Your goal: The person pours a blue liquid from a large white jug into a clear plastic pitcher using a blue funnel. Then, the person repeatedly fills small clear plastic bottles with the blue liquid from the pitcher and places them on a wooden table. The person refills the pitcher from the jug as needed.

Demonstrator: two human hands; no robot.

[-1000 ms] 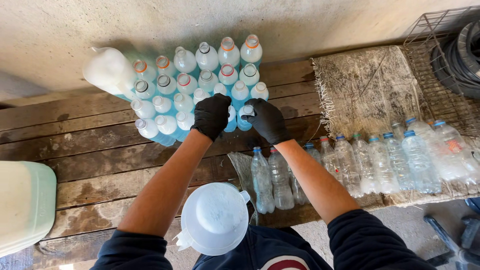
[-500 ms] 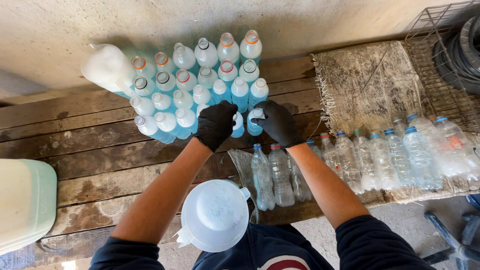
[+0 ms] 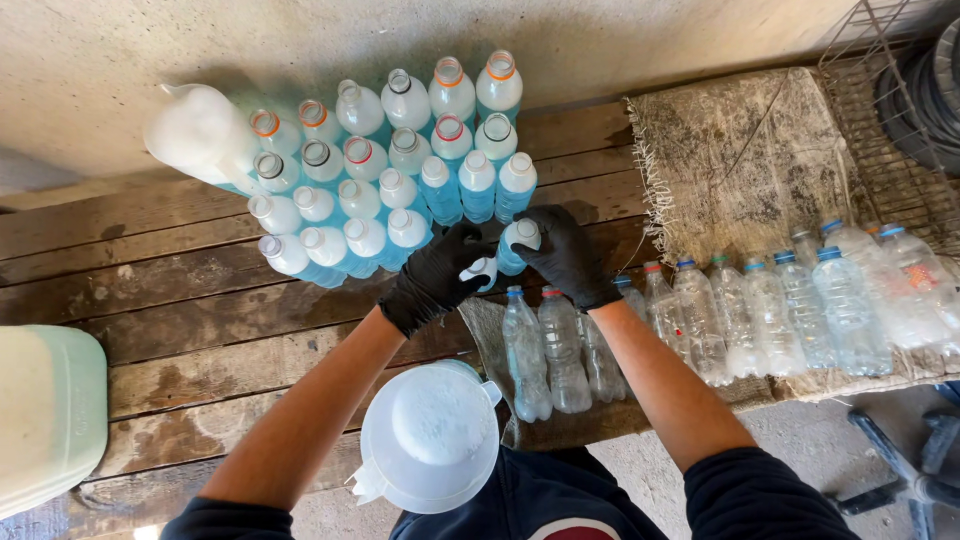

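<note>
Right hand (image 3: pixel 568 258) grips the blue-filled bottle (image 3: pixel 512 250) at the cluster's near edge on the wooden worktop (image 3: pixel 180 300), left hand (image 3: pixel 432 278) pinches its white cap (image 3: pixel 481 271); capping seems underway, needing square seating.

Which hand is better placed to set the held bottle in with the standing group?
Probably the right hand: it grips the blue-filled bottle by its body. The left hand only pinches a white cap beside it, though it sits nearer the bottle group.
</note>
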